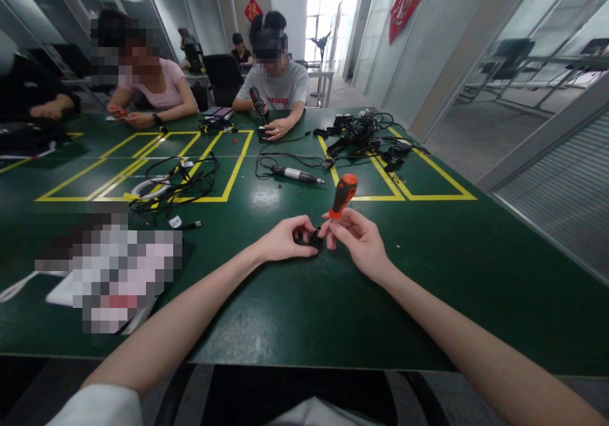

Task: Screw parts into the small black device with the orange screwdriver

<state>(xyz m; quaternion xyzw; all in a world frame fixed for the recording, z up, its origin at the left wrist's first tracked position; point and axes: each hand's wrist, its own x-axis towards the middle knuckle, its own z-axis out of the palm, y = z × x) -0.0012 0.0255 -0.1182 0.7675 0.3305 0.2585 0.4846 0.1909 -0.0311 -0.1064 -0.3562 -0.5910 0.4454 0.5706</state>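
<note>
My left hand [291,238] is closed around a small black part [314,240] resting on the green table. Its exact kind is too small and too covered to make out. In my right hand [360,239] is a screwdriver [344,194] with an orange and black handle, gripped low near the shaft. The handle leans up and away, above the fingers. The shaft is mostly hidden by my fingers, and I cannot tell whether the tip touches the black part. Both hands are close together, with the black part between them.
Beyond my hands lies a silver and black pen-shaped electric screwdriver [297,174] with a cable. Coiled black cables [185,181] sit at left, a cable heap [359,134] at far right. Blurred packets [133,273] lie near my left forearm. A person opposite [278,86] holds a power tool.
</note>
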